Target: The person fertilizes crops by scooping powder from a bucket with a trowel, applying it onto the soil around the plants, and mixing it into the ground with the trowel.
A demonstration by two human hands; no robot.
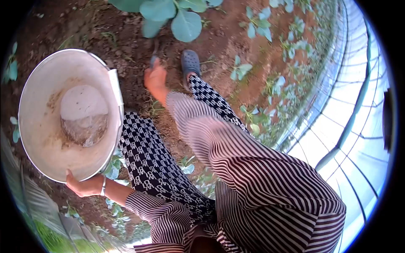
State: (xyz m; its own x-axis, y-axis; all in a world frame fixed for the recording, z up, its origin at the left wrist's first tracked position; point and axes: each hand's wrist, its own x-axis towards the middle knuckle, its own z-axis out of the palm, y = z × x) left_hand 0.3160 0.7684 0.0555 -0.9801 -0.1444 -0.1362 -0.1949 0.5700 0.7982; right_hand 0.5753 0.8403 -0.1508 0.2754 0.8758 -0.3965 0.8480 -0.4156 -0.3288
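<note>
My left hand [84, 185], with a silvery bangle at the wrist, grips the lower rim of a white bucket [38, 97], thumb over the edge. The bucket is tilted so its inside faces me. Pale material [86, 124] lies in its bottom, of a kind I cannot make out, and brown stains mark the wall. My right hand [156, 82] reaches down over the soil, fingers closed. A small grey-blue piece [153, 61] shows at its fingertips, blurred, its kind unclear. Just beyond is a large leafy plant [185, 25], cabbage-like.
Brown soil [126, 25] lies around my feet. A blue-grey clog [190, 63] stands close to my right hand. Several young plants [241, 69] grow in rows to the right. A curved, ribbed translucent greenhouse wall [337, 105] runs along the right side.
</note>
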